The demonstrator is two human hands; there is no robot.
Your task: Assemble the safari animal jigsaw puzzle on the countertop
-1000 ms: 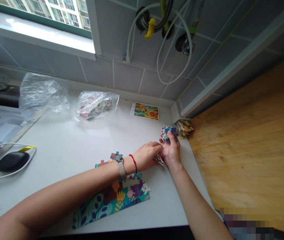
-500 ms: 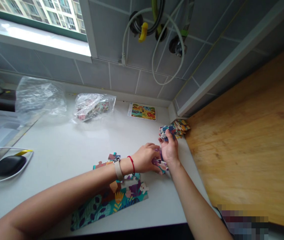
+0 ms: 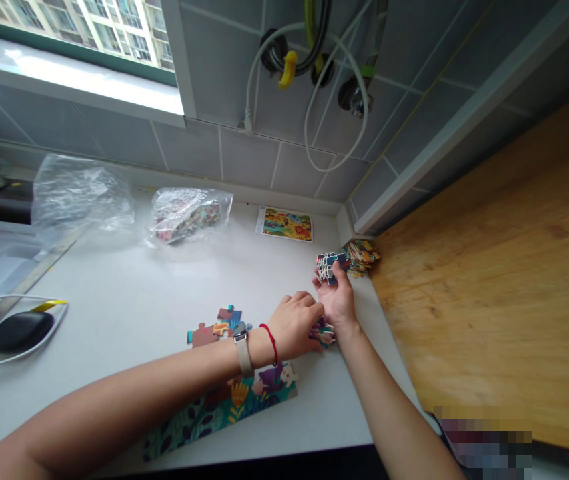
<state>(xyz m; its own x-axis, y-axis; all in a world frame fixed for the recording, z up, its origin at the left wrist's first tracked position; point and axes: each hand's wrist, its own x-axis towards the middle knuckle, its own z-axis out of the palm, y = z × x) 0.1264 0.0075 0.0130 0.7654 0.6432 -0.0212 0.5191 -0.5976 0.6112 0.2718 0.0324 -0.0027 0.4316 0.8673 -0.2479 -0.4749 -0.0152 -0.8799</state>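
My right hand [image 3: 337, 297] is palm up, with its thumb pressed over a stack of jigsaw puzzle pieces [image 3: 329, 265], white edges fanned out. Close to its wrist, my left hand [image 3: 297, 325] curls its fingers and thumb around a few more puzzle pieces [image 3: 323, 333]; the fingertips are partly hidden. Under my left forearm lies a partly joined jigsaw puzzle [image 3: 239, 397] with leaves, flowers and a small white animal, its middle covered by the arm. A separate pile of puzzle pieces [image 3: 361, 257] lies just beyond my right hand at the counter's edge.
A picture card [image 3: 285, 223] with a lion lies by the tiled wall. Left of it are a clear bag of puzzle pieces [image 3: 191, 215] and a crumpled clear bag [image 3: 81, 193]. A black mouse-shaped object [image 3: 18, 332] and white cable are at left. A wooden panel [image 3: 489, 280] borders the right.
My left hand has curled its fingers in more and shifted slightly right and down over the pieces. My right hand with its stack has moved a little left.
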